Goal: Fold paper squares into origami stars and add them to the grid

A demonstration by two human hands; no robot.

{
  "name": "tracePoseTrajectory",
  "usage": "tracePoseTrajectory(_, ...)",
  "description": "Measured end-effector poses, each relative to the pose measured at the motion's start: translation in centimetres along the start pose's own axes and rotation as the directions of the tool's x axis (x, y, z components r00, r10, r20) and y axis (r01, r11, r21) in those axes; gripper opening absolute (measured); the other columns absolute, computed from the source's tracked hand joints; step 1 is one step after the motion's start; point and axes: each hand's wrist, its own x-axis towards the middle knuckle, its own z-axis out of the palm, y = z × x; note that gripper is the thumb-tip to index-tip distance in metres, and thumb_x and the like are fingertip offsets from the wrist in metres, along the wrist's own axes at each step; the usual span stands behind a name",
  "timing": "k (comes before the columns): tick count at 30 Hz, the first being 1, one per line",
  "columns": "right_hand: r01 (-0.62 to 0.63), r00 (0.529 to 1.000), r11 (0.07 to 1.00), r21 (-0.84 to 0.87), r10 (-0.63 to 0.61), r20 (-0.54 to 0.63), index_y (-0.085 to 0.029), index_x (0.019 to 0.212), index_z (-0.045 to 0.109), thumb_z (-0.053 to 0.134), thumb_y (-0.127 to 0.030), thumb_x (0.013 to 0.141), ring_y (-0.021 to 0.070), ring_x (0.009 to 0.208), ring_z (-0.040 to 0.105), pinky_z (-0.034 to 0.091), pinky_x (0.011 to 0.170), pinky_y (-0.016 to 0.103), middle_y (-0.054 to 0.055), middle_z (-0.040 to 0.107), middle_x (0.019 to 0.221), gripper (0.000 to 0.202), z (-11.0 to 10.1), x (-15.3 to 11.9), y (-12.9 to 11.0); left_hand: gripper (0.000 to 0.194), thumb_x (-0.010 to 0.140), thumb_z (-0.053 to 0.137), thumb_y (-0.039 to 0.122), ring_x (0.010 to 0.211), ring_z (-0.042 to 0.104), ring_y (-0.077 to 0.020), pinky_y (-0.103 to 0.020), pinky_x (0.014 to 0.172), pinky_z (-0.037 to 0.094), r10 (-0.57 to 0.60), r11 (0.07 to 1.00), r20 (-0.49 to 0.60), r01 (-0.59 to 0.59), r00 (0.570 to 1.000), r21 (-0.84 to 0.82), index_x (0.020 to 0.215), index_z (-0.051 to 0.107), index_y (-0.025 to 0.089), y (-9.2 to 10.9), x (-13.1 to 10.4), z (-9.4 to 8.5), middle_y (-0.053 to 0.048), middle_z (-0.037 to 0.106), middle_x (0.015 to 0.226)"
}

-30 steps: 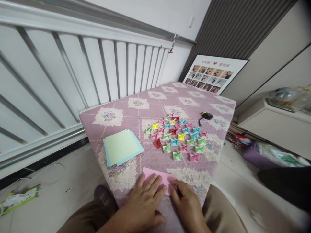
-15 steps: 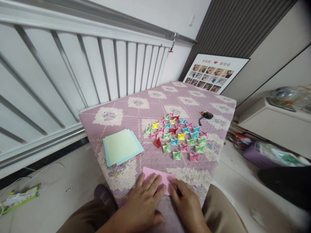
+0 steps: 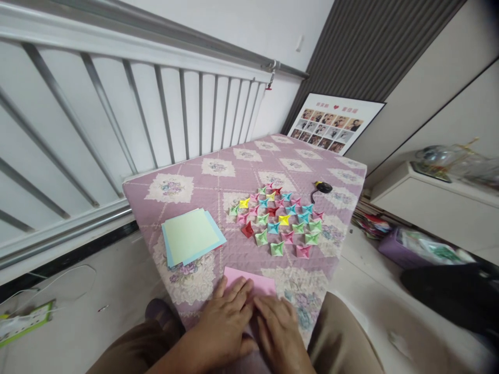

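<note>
Press the pink paper (image 3: 259, 283) flat under both hands, at the bottom centre of the frame.
Your left hand (image 3: 224, 324) lies spread on the sheet's left part, pinning it from above rather than gripping it; your right hand (image 3: 280, 327) sits just beside it, fingers close together at the sheet's lower right. The near edge is hidden under your hands, so I cannot tell whether the right fingertips pinch the paper or only press on it. Keep the left palm heavy and still — a sliding sheet would spoil the line — and run the right fingertips firmly along the edge, corners matched. The quilted tablecloth (image 3: 237, 252) probably gives a little, so press evenly — a soft crease may spring open.
</note>
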Motion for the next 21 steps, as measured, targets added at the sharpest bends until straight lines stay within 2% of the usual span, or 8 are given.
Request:
tracePoseTrajectory(6, -0.06, 0.998, 0.996, 0.067, 0.059, 0.021, -0.019, 0.124, 0.052, 0.045, -0.017, 0.089, 0.0203, 0.111, 0.059, 0.054, 0.09, 0.033, 0.011, 0.062, 0.119, 0.036, 0.9, -0.7, -0.7, 0.069, 0.086, 0.048, 0.053, 0.141, 0.01, -0.0285, -0.055, 0.113, 0.003, 0.005, 0.999, -0.021, -0.004, 1.0, 0.033, 0.143, 0.029, 0.019, 0.0, 0.0, 0.1, -0.009, 0.013, 0.154)
tracePoseTrajectory(12, -0.027, 0.998, 1.0, -0.004, 0.027, 0.05, -0.02, 0.124, 0.054, 0.046, -0.018, 0.088, 0.0217, 0.109, 0.06, 0.054, 0.091, 0.035, 0.011, 0.062, 0.118, 0.036, 0.7, -0.7, -0.6, 0.073, 0.082, 0.054, 0.056, 0.141, 0.01, -0.0278, -0.054, 0.113, 0.002, 0.019, 1.0, -0.016, -0.019, 1.0, 0.004, 0.143, 0.029, 0.021, -0.9, -0.6, -0.4, -0.009, 0.015, 0.154)
tracePoseTrajectory(17, 0.03, 0.993, 0.992, -0.124, -0.015, 0.119, -0.019, 0.126, 0.054, 0.051, -0.022, 0.087, 0.0241, 0.108, 0.059, 0.053, 0.091, 0.038, 0.011, 0.063, 0.117, 0.039, 0.6, -0.2, -0.9, 0.067, 0.079, 0.064, 0.044, 0.14, 0.015, -0.0295, -0.055, 0.111, 0.007, -0.011, 1.0, -0.002, 0.011, 1.0, 0.025, 0.138, 0.036, 0.031, -1.6, -1.6, -1.7, -0.006, 0.019, 0.154)
tracePoseTrajectory(21, 0.047, 0.986, 0.982, -0.183, -0.016, 0.165, -0.021, 0.128, 0.054, 0.061, -0.025, 0.082, 0.0254, 0.11, 0.057, 0.05, 0.092, 0.038, 0.01, 0.062, 0.12, 0.046, 0.6, 0.2, -1.4, 0.064, 0.079, 0.065, 0.036, 0.139, 0.018, -0.0301, -0.055, 0.111, 0.01, -0.054, 0.997, -0.022, 0.055, 0.998, 0.05, 0.137, 0.038, 0.035, -1.9, -2.6, -1.6, -0.003, 0.021, 0.153)
